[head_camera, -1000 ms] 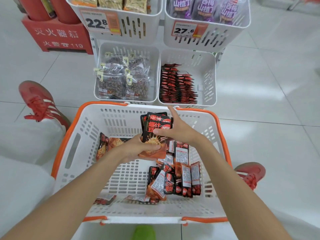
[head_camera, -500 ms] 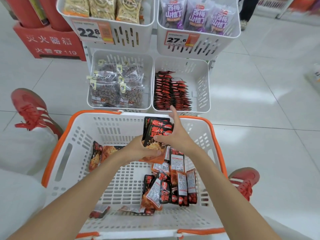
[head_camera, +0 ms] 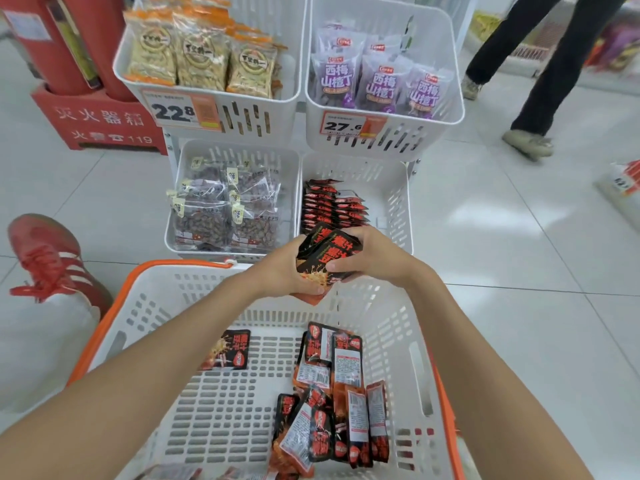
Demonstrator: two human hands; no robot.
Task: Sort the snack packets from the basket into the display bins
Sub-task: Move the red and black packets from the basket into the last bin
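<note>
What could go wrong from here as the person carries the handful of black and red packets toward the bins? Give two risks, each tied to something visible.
1. The left hand and right hand hold a fanned, uneven stack of packets over the far edge of the basket; a loose one may slip out.
2. The lower right bin holds a row of packets standing on edge; pushing the stack in carelessly could topple them.
</note>
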